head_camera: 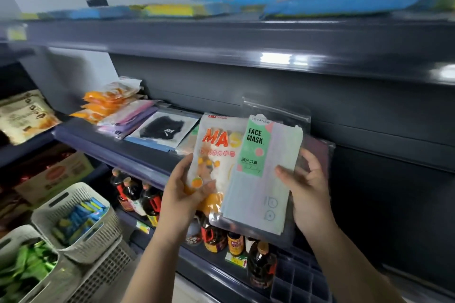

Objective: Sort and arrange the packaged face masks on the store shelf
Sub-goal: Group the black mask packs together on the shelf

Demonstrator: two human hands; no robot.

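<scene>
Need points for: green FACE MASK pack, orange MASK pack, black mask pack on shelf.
green FACE MASK pack (254, 152), head view, on its green label.
orange MASK pack (216, 155), head view, on its white front.
black mask pack (163, 129), head view, on the black mask.

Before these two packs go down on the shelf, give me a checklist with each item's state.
1. Left hand grips the orange MASK pack: ok.
2. Right hand grips the green FACE MASK pack: ok.
3. Packs separated: not ok, the green one overlaps the orange one.
4. Matching pile for the orange pack: ok, the orange stack lies at the shelf's left end.
5. Matching pile for the green pack: cannot tell, none visible.
6. Free room on the mask shelf behind the held packs: cannot tell, hidden.
</scene>
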